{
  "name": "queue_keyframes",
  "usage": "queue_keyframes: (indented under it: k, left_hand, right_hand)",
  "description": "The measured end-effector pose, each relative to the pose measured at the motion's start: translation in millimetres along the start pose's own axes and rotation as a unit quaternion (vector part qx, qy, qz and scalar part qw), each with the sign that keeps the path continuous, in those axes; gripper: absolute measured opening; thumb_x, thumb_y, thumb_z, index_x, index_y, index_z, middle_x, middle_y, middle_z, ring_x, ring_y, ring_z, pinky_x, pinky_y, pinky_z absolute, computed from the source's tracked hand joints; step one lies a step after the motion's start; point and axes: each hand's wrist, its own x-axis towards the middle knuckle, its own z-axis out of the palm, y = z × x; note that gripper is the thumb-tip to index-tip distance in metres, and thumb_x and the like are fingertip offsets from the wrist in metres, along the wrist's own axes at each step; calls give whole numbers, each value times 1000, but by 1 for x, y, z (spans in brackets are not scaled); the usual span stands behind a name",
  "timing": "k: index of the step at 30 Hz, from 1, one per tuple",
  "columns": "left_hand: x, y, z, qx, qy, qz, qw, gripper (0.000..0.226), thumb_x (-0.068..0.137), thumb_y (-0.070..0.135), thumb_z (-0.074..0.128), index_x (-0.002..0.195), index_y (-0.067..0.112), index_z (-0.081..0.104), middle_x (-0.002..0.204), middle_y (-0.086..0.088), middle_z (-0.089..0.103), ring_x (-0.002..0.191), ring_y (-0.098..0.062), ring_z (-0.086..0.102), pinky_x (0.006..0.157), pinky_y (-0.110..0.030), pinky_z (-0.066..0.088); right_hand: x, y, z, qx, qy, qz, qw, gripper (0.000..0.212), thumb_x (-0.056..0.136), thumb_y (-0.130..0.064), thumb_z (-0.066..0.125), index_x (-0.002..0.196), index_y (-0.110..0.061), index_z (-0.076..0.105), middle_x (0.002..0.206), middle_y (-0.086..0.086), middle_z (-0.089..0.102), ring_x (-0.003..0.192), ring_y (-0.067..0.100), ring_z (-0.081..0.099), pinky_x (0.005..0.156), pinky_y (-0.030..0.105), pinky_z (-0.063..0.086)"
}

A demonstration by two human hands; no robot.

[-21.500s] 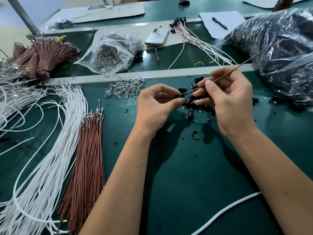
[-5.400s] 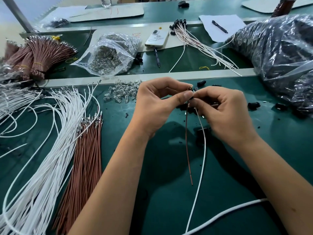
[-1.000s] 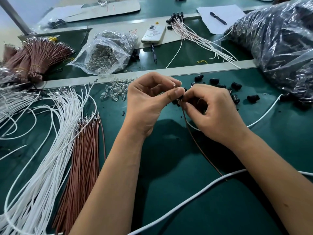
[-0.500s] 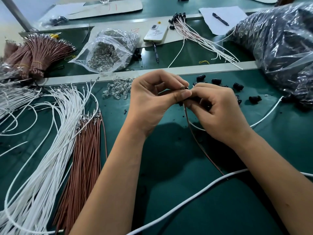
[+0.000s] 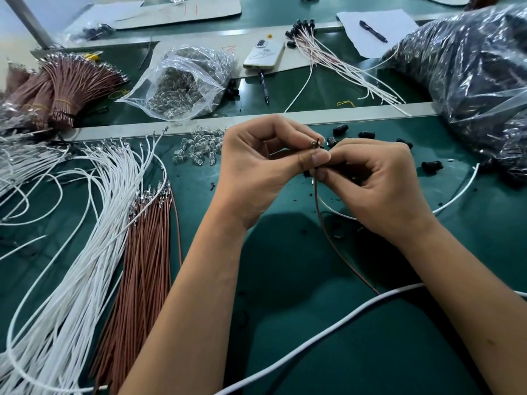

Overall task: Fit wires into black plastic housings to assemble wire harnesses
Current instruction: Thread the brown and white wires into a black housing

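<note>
My left hand [image 5: 256,169] and my right hand [image 5: 373,183] meet over the middle of the green mat. Between their fingertips sits a small black housing, almost wholly hidden. My left thumb and fingers pinch the metal terminal end of a brown wire [image 5: 328,238], whose tip pokes up above the thumb. The brown wire hangs down from the hands and trails right under my right forearm. My right hand pinches the housing; a white wire [image 5: 456,199] loops out from it to the right. Loose black housings [image 5: 432,166] lie just beyond the hands.
White wires [image 5: 85,223] and brown wires [image 5: 148,252] lie in piles on the left. Small clear bulbs [image 5: 199,148] lie near a bag of them [image 5: 182,86]. Finished harnesses [image 5: 342,64], a phone [image 5: 263,54] and a big bag of black parts [image 5: 470,81] sit behind.
The hands have stayed together at the same spot. The brown wire's terminal tip now shows a little higher above my left thumb.
</note>
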Motion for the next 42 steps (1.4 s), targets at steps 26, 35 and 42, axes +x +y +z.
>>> queue_keyframes:
  k: [26,35,42]
  left_hand:
    - [-1,2,1,-4,-2,5,1000,29,71,-17,78,74,6,61,84,-12,74,78,-22,72,74,-33,56]
    - [-1,1,-1,2,1,13,1000,30,70,-19,77,75,6,62,84,-13,74,79,-25,71,76,-34,57]
    - [0,-1,-3,-29,11,2,1000,25,72,-17,77,76,4,63,88,-12,74,79,-24,70,77,-34,57]
  right_hand:
    - [2,7,-3,-33,-10,-26,999,3,90,-8,80,92,-6,81,85,2,74,75,16,69,67,37,54]
    - [1,6,-4,-57,-13,-17,998,5,88,-7,82,91,-4,81,84,5,73,72,18,68,66,38,53]
    - [1,4,-2,-32,-7,-20,999,11,93,-15,78,91,-5,79,82,9,72,69,30,65,61,45,49]
